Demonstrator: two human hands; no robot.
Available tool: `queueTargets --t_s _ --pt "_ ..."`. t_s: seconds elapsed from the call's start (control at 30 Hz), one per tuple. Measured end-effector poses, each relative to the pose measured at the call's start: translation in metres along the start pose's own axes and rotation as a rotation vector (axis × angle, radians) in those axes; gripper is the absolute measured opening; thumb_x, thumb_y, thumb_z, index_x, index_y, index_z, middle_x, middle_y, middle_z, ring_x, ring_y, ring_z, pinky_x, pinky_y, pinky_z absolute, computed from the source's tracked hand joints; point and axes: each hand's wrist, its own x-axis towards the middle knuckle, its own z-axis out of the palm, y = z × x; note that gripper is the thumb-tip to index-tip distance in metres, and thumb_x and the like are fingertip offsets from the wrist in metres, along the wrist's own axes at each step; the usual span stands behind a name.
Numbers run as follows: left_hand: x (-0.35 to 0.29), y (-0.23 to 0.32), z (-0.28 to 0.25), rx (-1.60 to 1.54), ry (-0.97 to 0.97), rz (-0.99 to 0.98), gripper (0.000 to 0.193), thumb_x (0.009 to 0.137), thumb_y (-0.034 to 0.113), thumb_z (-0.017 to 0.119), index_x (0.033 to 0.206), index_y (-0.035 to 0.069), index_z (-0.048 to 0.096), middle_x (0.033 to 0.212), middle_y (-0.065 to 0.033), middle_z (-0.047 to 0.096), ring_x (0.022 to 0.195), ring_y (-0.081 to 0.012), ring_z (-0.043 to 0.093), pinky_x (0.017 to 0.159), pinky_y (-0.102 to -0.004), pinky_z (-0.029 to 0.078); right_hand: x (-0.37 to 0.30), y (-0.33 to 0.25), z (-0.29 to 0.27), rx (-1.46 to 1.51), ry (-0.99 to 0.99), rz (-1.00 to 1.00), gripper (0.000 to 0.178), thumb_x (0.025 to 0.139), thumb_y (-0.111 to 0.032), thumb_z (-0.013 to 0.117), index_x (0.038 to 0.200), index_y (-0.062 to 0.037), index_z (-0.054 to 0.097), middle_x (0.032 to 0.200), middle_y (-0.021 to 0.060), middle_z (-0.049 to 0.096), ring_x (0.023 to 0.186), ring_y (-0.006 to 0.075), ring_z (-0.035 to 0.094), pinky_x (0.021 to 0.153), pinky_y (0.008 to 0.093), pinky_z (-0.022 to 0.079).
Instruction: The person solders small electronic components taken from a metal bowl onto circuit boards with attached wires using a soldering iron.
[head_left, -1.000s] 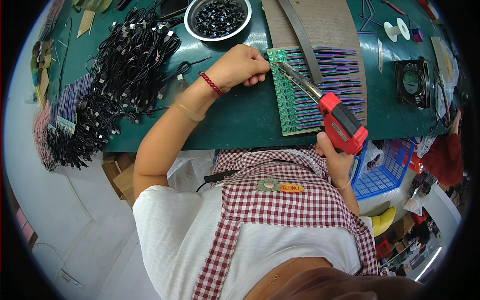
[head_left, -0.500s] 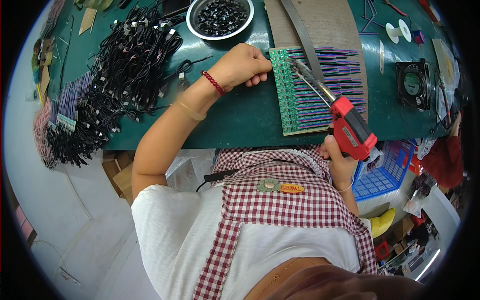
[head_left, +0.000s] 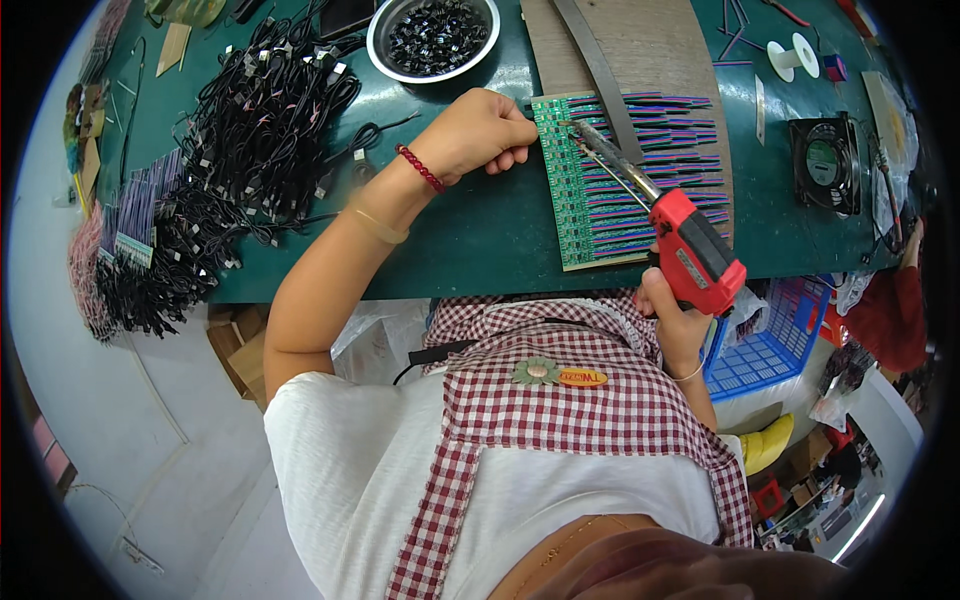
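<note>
downward fisheye view from head

Soldering gun [head_left: 697, 255] red-black; circuit boards [head_left: 563, 190] green; apron [head_left: 590, 415] burgundy-white checked; tabletop [head_left: 470, 240] dark green.

It looked like an electronics workshop, a broad dark-green worktable [head_left: 450, 245] stood before me, thin black cables [head_left: 262, 120] lay heaped, a red-and-black soldering gun [head_left: 697, 252] slanted over green circuit boards [head_left: 565, 200]

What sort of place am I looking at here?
Probably a small electronics assembly workshop: the right hand holds a red soldering gun over rows of green circuit boards, and a heap of black USB cables lies on the green workbench.
</note>
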Motion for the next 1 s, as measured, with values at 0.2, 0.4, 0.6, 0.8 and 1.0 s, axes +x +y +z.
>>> queueTargets --t_s 0.2,0.4,0.6,0.8,1.0 --pt "0.000 0.001 0.000 0.005 0.001 -0.001 0.016 0.078 0.012 0.057 0.066 0.002 0.053 0.057 -0.0012 0.055 0.044 -0.0048 0.047 0.038 -0.0181 0.037 -0.001 0.001 0.000 0.007 0.009 -0.017 0.027 0.081 -0.004 0.058 0.106 0.0038 0.052 0.061 0.0030 0.054 0.050 0.0076 0.048 0.047 0.0204 0.037" --pt "0.000 0.000 -0.001 0.018 0.001 -0.007 0.017 0.079 0.013 0.058 0.067 0.002 0.054 0.058 -0.0015 0.056 0.045 -0.0049 0.049 0.039 -0.0177 0.038 -0.001 -0.001 0.001 -0.005 0.023 0.011 0.028 0.082 -0.005 0.059 0.107 0.0042 0.052 0.061 0.0032 0.054 0.049 0.0079 0.048 0.047 0.0206 0.037" --pt "-0.002 0.004 -0.003 0.034 -0.009 -0.015 0.017 0.080 0.014 0.058 0.069 0.002 0.055 0.059 -0.0022 0.057 0.047 -0.0053 0.050 0.040 -0.0178 0.039 -0.001 0.004 -0.001 0.015 0.010 0.003 0.029 0.082 -0.005 0.058 0.108 0.0047 0.051 0.061 0.0034 0.053 0.049 0.0081 0.048 0.047 0.0208 0.037" --pt "-0.010 0.010 -0.013 0.099 -0.045 0.028 0.022 0.085 0.020 0.056 0.076 0.000 0.058 0.061 -0.0041 0.059 0.048 -0.0060 0.052 0.042 -0.0177 0.041 0.000 0.001 -0.004 0.032 0.023 -0.011 0.028 0.081 -0.004 0.058 0.107 0.0050 0.051 0.059 0.0038 0.052 0.049 0.0091 0.048 0.046 0.0221 0.038" --pt "0.014 0.015 -0.060 0.931 0.638 0.487 0.017 0.080 0.020 0.058 0.085 0.004 0.060 0.072 -0.0096 0.060 0.064 -0.0201 0.058 0.056 -0.0308 0.046 0.005 -0.006 -0.006 0.165 0.068 0.013 0.028 0.081 -0.002 0.055 0.106 0.0052 0.047 0.056 0.0040 0.046 0.045 0.0101 0.043 0.045 0.0246 0.039"
